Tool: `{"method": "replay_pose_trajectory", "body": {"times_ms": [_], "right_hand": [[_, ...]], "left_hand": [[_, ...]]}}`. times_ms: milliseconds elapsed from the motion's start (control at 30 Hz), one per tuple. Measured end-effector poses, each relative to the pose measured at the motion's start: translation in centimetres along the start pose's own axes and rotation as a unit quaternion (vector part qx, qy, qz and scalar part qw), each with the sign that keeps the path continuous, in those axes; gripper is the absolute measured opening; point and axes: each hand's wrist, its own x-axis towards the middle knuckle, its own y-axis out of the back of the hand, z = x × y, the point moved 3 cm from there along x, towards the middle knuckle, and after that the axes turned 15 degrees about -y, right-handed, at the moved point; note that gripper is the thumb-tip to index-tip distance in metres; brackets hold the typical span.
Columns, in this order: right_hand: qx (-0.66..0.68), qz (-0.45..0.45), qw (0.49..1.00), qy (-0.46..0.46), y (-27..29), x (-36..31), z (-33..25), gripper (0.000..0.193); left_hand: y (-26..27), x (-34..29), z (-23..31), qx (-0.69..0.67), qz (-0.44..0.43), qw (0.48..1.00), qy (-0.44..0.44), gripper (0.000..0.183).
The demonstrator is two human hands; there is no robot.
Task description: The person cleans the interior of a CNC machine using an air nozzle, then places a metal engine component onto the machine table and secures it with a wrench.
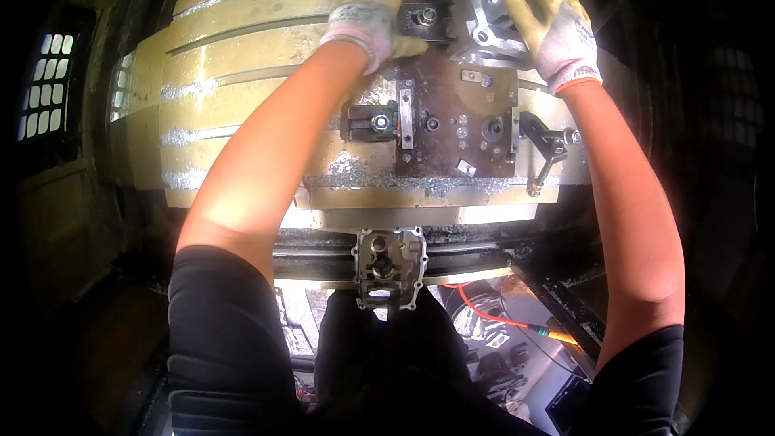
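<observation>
Metal casting partly beyond top edge

Only blurred, unreadable print on gloves

Head-worn fisheye view, looking down from above, facing the gloved hands and slotted metal table, close in

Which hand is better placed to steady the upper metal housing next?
Probably the right hand: it appears to touch the metal housing; the left hand is beside the bolted clamp, off the housing.
</observation>
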Motion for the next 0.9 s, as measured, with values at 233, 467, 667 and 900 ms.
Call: {"method": "replay_pose_trajectory", "body": {"times_ms": [233, 467, 667, 900], "right_hand": [[0.007, 0.029, 1.000, 0.000, 0.4, -0.5, -0.6, 0.050], [-0.013, -0.004, 1.000, 0.001, 0.5, 0.3, -0.6, 0.059], [0.011, -0.003, 1.000, -0.010, 0.1, 0.0, -0.1, 0.057], [0.020, 0.005, 0.999, -0.025, 0.5, -0.3, -0.8, 0.057]], "left_hand": [[-1.6, 0.9, -1.2, -0.111, -0.056, 0.992, -0.014, 0.090], [-2.4, 0.9, -1.3, -0.133, -0.009, 0.991, -0.032, 0.088], [-2.0, 0.4, -0.8, -0.125, -0.027, 0.991, -0.040, 0.094], [-1.2, 0.5, -0.8, -0.050, -0.021, 0.997, -0.055, 0.086]]}}
